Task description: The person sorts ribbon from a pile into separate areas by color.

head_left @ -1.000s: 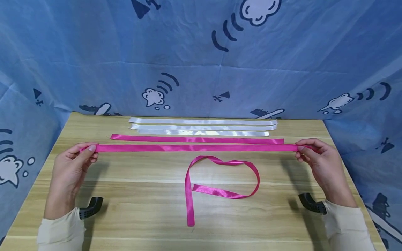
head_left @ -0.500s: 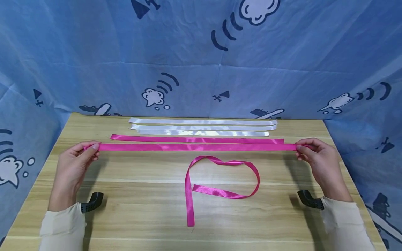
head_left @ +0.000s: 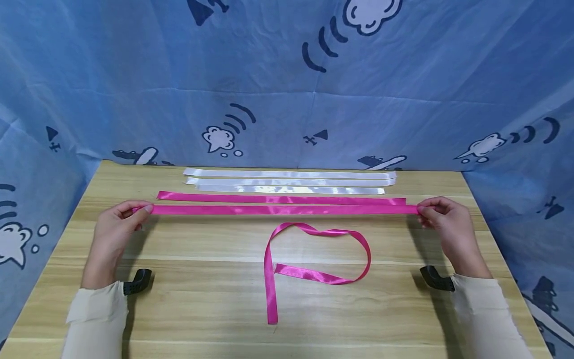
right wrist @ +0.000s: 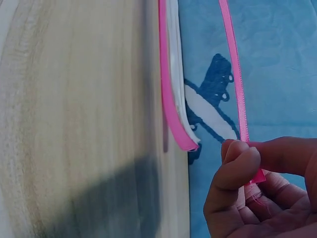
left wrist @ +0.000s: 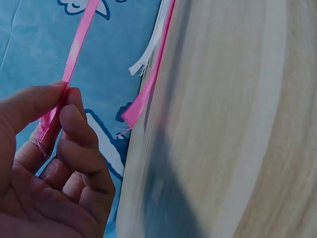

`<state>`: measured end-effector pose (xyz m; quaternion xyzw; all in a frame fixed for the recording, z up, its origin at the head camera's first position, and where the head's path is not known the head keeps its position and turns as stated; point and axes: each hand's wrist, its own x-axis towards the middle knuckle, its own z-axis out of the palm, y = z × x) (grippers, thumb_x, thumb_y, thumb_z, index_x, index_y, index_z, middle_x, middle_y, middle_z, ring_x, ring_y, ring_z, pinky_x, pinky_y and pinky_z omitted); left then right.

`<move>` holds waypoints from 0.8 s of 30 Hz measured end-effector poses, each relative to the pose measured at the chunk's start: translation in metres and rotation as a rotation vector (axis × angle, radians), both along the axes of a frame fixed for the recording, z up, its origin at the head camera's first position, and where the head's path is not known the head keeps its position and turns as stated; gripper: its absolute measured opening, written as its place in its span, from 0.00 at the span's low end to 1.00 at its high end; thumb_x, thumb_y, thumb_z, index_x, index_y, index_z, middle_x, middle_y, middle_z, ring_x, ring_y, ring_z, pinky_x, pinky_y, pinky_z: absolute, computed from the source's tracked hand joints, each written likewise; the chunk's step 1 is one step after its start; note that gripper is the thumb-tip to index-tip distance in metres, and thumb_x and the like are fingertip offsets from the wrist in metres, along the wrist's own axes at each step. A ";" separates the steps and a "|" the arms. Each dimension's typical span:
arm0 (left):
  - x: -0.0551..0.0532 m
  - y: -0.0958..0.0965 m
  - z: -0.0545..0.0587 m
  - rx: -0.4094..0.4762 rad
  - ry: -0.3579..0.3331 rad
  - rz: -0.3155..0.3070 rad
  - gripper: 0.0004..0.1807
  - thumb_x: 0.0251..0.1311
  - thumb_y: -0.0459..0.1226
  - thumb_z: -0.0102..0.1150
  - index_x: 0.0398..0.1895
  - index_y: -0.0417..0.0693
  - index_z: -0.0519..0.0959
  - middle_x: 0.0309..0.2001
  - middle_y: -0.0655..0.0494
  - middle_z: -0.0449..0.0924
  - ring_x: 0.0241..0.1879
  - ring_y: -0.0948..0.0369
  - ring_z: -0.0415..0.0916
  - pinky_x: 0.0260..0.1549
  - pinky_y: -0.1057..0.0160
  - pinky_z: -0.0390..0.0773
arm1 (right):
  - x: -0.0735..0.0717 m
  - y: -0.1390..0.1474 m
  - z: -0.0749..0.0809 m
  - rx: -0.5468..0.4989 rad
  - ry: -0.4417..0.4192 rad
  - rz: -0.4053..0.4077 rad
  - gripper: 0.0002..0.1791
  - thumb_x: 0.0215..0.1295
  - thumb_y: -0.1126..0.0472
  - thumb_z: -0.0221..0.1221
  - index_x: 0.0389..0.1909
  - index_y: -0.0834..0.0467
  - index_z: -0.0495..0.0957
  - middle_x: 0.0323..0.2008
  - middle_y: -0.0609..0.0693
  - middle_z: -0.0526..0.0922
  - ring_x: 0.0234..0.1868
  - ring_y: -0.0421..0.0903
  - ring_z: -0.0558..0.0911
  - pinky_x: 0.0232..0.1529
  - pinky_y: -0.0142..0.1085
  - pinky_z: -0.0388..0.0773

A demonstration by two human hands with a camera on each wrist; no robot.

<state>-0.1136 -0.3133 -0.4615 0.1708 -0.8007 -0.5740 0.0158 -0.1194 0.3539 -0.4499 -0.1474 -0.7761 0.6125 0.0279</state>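
Observation:
A pink satin ribbon (head_left: 282, 210) is stretched straight from side to side above the table, its shadow showing below it. My left hand (head_left: 117, 224) pinches its left end between thumb and index finger; the frayed tip (left wrist: 45, 124) pokes out past the fingers. At the other end my right hand (head_left: 450, 224) pinches it the same way, with a short pink tail (right wrist: 258, 176) beyond the thumb. Just behind the held ribbon, a second pink ribbon (head_left: 269, 199) lies flat and straight on the table.
Three white ribbons (head_left: 289, 182) lie in parallel rows near the back edge of the wooden table (head_left: 193, 299). Another pink ribbon (head_left: 368, 254) lies in a loose loop at the middle front. A blue patterned cloth (head_left: 269, 60) hangs behind and at the sides.
Both hands have shifted inward and slightly away from the body, bringing the stretched ribbon closer to the flat pink one. The ribbons on the table have stayed put.

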 end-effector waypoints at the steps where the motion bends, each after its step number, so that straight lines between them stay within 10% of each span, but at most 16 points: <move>1: -0.001 0.000 0.000 -0.019 -0.005 -0.003 0.03 0.70 0.43 0.67 0.37 0.64 0.86 0.29 0.72 0.83 0.28 0.68 0.74 0.27 0.72 0.77 | 0.000 0.000 -0.001 0.018 -0.009 0.000 0.11 0.73 0.70 0.60 0.34 0.53 0.84 0.25 0.38 0.85 0.24 0.36 0.82 0.27 0.27 0.81; 12: -0.011 0.001 -0.005 -0.101 -0.006 -0.018 0.01 0.71 0.43 0.66 0.40 0.60 0.85 0.28 0.73 0.82 0.28 0.69 0.74 0.26 0.71 0.77 | -0.007 -0.003 -0.008 0.291 -0.081 0.020 0.09 0.77 0.66 0.56 0.48 0.68 0.78 0.25 0.34 0.82 0.27 0.34 0.81 0.30 0.28 0.83; 24: -0.027 0.005 -0.011 -0.291 -0.084 -0.064 0.21 0.73 0.44 0.62 0.57 0.36 0.82 0.31 0.67 0.76 0.28 0.66 0.71 0.26 0.70 0.74 | -0.017 -0.009 -0.016 0.468 -0.181 0.003 0.12 0.77 0.63 0.56 0.51 0.69 0.78 0.28 0.44 0.80 0.27 0.37 0.77 0.29 0.30 0.81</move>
